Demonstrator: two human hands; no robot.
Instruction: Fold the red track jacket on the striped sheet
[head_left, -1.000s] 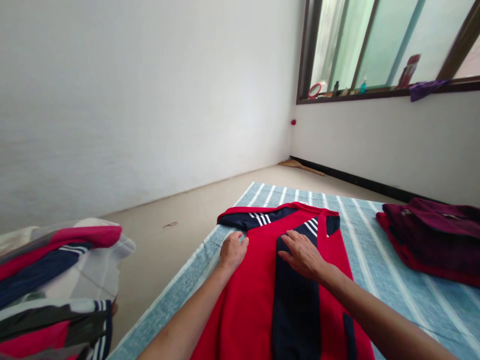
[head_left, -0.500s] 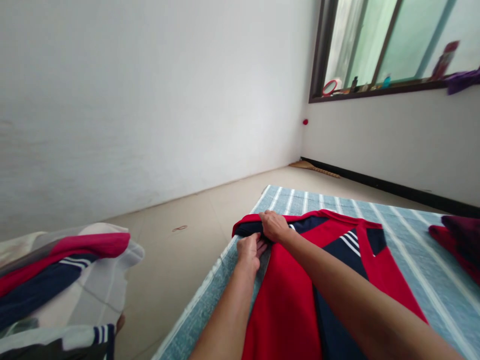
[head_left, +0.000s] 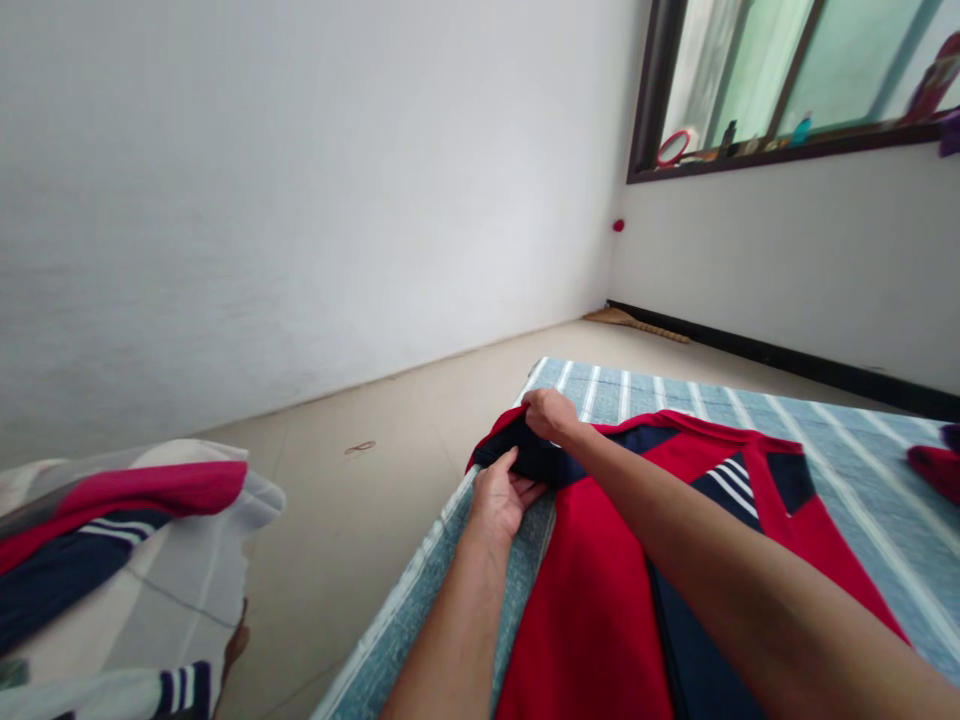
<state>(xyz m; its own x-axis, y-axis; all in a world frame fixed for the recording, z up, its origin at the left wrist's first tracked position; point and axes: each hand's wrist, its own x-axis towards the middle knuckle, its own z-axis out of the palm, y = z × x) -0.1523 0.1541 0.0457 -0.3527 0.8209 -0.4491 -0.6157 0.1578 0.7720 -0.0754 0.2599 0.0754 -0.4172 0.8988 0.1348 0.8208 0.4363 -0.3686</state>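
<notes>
Garment [head_left: 585, 610] lies on the sheet [head_left: 840, 480]; other clothes [head_left: 172, 490] lie left, across a strip of floor [head_left: 322, 530]. Behind the sheet, broom [head_left: 637, 322] lies by the wall [head_left: 750, 260]; mirror [head_left: 673, 148] stands on the windowsill [head_left: 780, 157], right rear.

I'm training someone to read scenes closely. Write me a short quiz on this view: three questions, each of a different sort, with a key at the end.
1. True or false: the right hand holds the edge of the red-and-navy garment.

2. Multiple choice: besides white, what colour is the striped cloth under the garment?
A) yellow
B) blue
C) red

3. Fill in the blank: the round, red-rimmed mirror stands by the ____.

Key: 1. True. 2. B, blue. 3. window.
</notes>
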